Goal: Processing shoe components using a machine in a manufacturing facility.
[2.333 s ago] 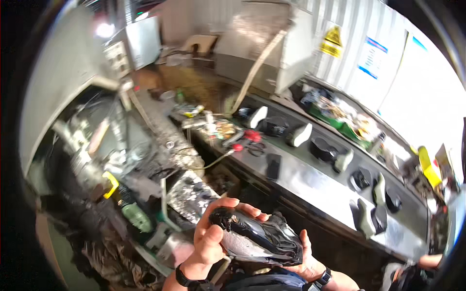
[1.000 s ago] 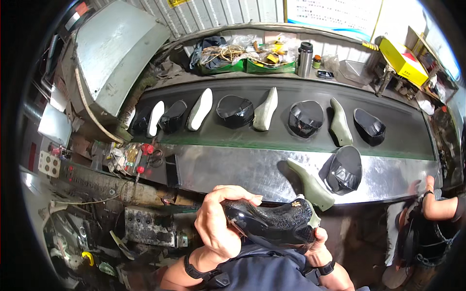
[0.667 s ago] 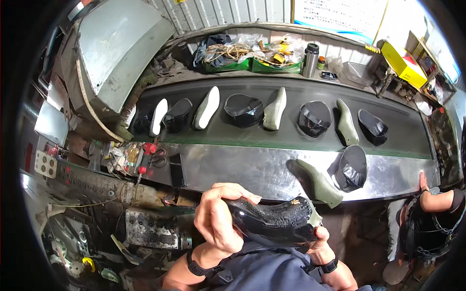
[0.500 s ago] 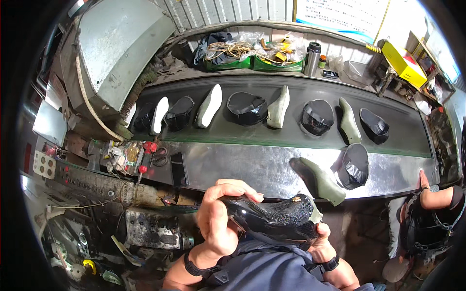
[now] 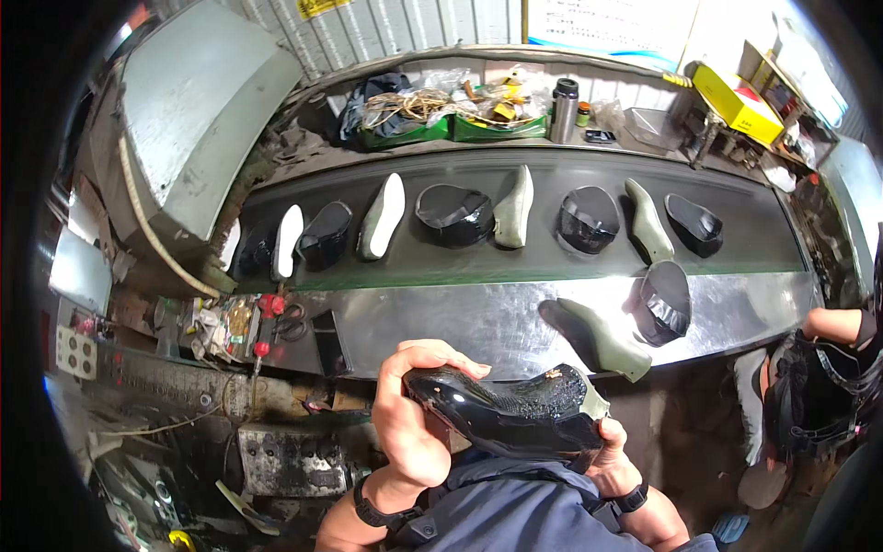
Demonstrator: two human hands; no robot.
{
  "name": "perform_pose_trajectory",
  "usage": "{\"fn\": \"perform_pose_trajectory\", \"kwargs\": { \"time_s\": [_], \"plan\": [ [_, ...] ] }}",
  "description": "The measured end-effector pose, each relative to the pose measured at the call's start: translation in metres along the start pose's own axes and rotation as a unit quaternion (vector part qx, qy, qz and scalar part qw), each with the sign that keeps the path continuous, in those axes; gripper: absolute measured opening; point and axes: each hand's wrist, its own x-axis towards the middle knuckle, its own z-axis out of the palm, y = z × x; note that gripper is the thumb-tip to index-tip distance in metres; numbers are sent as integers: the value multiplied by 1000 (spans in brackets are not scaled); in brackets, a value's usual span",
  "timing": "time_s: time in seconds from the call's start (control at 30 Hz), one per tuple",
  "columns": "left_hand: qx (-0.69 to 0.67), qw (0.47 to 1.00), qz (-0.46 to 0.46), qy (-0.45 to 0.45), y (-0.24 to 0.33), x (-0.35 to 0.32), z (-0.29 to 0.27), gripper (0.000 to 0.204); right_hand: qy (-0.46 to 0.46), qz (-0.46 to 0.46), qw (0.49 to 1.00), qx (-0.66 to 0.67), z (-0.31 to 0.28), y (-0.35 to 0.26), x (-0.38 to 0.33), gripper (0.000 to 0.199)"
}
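A glossy black shoe upper [image 5: 497, 410] is stretched over a shoe last, held level before my waist. The last's pale green end [image 5: 594, 402] shows at the right. My left hand [image 5: 409, 414] wraps the toe end, fingers over the top. My right hand [image 5: 613, 460] grips the other end, thumb up; its other fingers are hidden underneath. Beyond them on the metal ledge lie a bare green shoe last [image 5: 602, 339] and a black upper [image 5: 664, 302] touching or nearly touching it.
On the dark belt [image 5: 543, 262], white and green lasts [image 5: 513, 207] alternate with black uppers [image 5: 590, 219]. Scissors [image 5: 292, 324] and a phone-like black slab [image 5: 328, 342] lie left. Machinery [image 5: 290, 457] stands lower left. Another person's arm [image 5: 835, 327] is at right.
The view has shifted slightly, so the bench appears a little further left. The other person's hand at right has left the ledge edge. My grip on the shoe upper stays nearly the same.
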Motion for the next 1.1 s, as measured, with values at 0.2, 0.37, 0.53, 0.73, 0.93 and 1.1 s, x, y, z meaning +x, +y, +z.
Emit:
{"fn": "perform_pose_trajectory", "kwargs": {
  "time_s": [0.2,0.37,0.53,0.73,0.93,1.1],
  "plan": [
    [103,994,24,18,-19,8,10,38,32,-15,999,7,-14,-1,-10,89],
    [27,999,-25,0,-21,8,15,42,30,-20,999,39,-32,-3,-14,85],
    [-16,989,-133,-70,0,19,23,39,30,-38,997,52,-43,-11,-16,82],
    [18,981,-153,-118,13,21,27,38,9,-33,997,63,-44,-19,-12,80],
    [52,982,-101,-151,14,16,22,40,-22,-19,996,87,-44,-21,-4,81],
    [44,986,-116,-111,18,14,22,34,-30,-16,997,66,-38,-22,1,84]
  ]
}}
